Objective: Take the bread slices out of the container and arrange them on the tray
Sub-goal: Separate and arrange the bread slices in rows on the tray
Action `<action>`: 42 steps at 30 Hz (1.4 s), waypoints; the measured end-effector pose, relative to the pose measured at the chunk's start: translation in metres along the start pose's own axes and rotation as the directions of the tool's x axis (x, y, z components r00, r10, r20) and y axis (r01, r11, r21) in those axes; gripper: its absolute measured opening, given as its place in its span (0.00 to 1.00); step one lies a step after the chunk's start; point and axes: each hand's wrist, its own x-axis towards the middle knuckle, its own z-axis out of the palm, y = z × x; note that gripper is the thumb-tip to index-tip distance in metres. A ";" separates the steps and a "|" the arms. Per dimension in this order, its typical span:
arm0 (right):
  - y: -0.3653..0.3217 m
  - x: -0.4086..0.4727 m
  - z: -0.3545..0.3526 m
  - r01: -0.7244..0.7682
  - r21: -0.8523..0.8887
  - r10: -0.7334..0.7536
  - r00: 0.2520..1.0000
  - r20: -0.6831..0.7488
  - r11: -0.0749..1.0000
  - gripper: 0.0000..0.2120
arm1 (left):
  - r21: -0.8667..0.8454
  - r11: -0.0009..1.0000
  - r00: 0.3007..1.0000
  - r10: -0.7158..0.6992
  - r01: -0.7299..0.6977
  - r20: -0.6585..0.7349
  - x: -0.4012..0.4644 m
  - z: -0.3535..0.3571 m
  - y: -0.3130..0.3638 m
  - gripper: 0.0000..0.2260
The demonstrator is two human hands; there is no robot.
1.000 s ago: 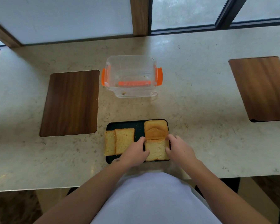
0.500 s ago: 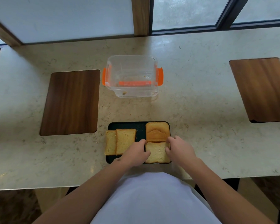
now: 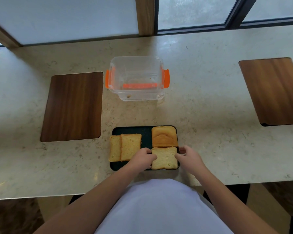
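A dark tray lies near the counter's front edge. On its left, two pale bread slices overlap, the outer one hanging over the tray's edge. At the back right sits a browner crust slice. In front of it lies another pale slice. My left hand touches its left edge and my right hand touches its right edge, fingers curled against it. The clear container with orange clips stands behind the tray, holding only crumbs.
Two brown wooden boards are set flush in the marble counter, one at the left and one at the far right. Windows and a wooden post run along the counter's back. The counter's front edge is just below the tray.
Both hands have slid slightly toward me along the front right slice, which sits lower and squarer under the crust slice. The view has shifted a little.
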 end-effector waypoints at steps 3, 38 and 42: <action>-0.003 0.002 -0.002 -0.007 0.021 0.007 1.000 0.000 1.000 0.18 | -0.009 1.000 1.000 0.002 -0.002 0.003 -0.001 0.001 0.003 0.24; 0.023 -0.018 0.028 0.419 -0.782 -0.443 0.873 0.206 0.462 0.32 | 0.872 0.058 0.734 0.569 -0.486 0.371 -0.009 0.003 -0.021 0.32; -0.006 -0.030 0.031 0.420 -0.630 -0.474 0.876 0.093 0.653 0.32 | 0.705 0.531 0.705 0.706 -0.470 -0.063 -0.031 -0.027 -0.024 0.24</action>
